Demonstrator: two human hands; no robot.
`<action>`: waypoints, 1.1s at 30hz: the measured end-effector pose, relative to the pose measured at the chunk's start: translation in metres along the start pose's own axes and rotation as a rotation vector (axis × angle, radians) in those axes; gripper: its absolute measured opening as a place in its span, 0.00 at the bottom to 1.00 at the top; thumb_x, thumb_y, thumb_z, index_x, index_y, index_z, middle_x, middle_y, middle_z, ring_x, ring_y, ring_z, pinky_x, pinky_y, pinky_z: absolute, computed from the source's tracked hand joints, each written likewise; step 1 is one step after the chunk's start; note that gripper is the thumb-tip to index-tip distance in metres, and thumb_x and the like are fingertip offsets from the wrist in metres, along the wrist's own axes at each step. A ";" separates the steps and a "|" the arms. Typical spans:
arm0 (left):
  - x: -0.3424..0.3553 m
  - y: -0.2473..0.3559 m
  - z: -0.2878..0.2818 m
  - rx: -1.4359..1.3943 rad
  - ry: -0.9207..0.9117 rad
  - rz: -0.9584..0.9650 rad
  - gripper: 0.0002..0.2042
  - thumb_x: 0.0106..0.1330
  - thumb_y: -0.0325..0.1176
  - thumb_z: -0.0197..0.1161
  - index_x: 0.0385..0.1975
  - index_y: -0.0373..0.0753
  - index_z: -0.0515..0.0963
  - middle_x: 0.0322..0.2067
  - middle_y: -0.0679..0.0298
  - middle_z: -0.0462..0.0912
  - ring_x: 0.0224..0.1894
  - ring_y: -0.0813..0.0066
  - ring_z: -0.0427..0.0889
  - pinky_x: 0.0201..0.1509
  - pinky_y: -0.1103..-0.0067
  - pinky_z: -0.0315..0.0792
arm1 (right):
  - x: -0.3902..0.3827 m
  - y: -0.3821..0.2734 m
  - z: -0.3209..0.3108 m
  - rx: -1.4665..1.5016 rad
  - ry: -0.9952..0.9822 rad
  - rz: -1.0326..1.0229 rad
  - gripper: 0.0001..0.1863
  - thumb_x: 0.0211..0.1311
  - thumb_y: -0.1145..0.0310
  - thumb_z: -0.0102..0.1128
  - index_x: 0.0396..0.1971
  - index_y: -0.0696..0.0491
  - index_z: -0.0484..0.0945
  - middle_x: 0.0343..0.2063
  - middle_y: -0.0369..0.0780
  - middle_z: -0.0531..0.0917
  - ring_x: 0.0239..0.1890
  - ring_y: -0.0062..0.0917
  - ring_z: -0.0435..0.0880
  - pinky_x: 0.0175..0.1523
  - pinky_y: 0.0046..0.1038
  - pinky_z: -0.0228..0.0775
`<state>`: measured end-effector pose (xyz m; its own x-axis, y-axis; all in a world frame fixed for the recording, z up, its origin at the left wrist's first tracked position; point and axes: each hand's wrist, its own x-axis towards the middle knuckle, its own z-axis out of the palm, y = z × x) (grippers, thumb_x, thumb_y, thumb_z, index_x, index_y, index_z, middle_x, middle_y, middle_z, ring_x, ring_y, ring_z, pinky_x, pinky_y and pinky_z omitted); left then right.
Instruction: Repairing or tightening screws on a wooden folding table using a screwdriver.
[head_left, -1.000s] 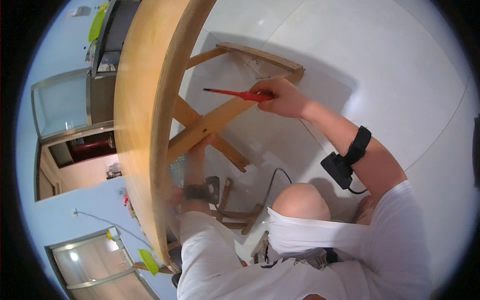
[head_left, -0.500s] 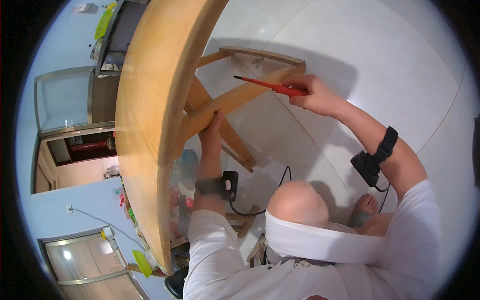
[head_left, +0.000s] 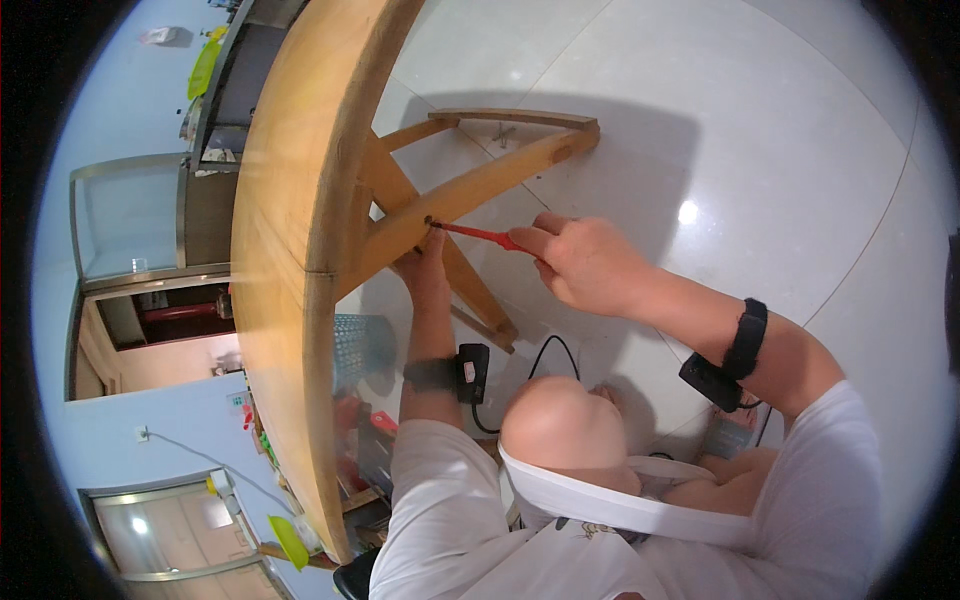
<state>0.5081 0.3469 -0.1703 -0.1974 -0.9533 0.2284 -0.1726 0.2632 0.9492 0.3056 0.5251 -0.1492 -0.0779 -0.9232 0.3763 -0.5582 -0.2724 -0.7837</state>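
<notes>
My right hand (head_left: 592, 262) is closed around the handle of a red screwdriver (head_left: 480, 233), which points left. Its dark tip reaches a dark screw hole (head_left: 429, 219) in the side of a wooden table leg (head_left: 490, 187); whether it sits inside the hole cannot be made out. Just below that hole, my left hand (head_left: 428, 268) grips the leg from its lower edge, most of its fingers hidden behind the wood. The leg crosses a second leg (head_left: 465, 285) under the tilted wooden tabletop (head_left: 290, 200), whose edge rises on the left.
A wooden crossbar (head_left: 520, 117) joins the far end of the legs. Below the tabletop edge stands a blue perforated basket (head_left: 362, 345). White floor tiles (head_left: 780, 130) stretch to the right, and my bare knee (head_left: 560, 430) is close below my hands.
My right hand has moved left and down, bringing the screwdriver tip from above the leg to the screw hole. My left hand stays at the leg; the view has shifted slightly.
</notes>
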 end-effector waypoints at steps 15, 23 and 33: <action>-0.002 0.006 0.011 -0.008 0.006 0.064 0.27 0.47 0.27 0.65 0.48 0.35 0.62 0.46 0.61 0.68 0.48 0.68 0.67 0.52 0.75 0.61 | 0.002 -0.020 0.016 -0.710 0.208 -0.340 0.18 0.39 0.72 0.54 0.36 0.62 0.72 0.22 0.36 0.70 0.22 0.20 0.72 0.18 0.19 0.64; -0.008 0.023 0.020 -0.031 -0.027 0.031 0.30 0.47 0.29 0.66 0.50 0.35 0.60 0.49 0.61 0.65 0.50 0.72 0.64 0.54 0.78 0.59 | 0.002 -0.018 0.021 -0.525 0.139 -0.155 0.21 0.41 0.73 0.53 0.40 0.64 0.70 0.22 0.39 0.72 0.22 0.24 0.73 0.17 0.22 0.64; -0.012 0.025 0.022 0.025 0.013 0.057 0.28 0.48 0.29 0.66 0.48 0.34 0.61 0.47 0.61 0.66 0.48 0.72 0.66 0.52 0.78 0.61 | -0.001 -0.022 0.021 -0.761 0.156 -0.480 0.19 0.43 0.73 0.51 0.37 0.68 0.70 0.19 0.39 0.71 0.21 0.23 0.71 0.19 0.21 0.65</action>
<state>0.4853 0.3681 -0.1541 -0.1951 -0.9386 0.2846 -0.1854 0.3203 0.9290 0.3349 0.5264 -0.1427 0.2238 -0.6944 0.6839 -0.9493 -0.3143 -0.0085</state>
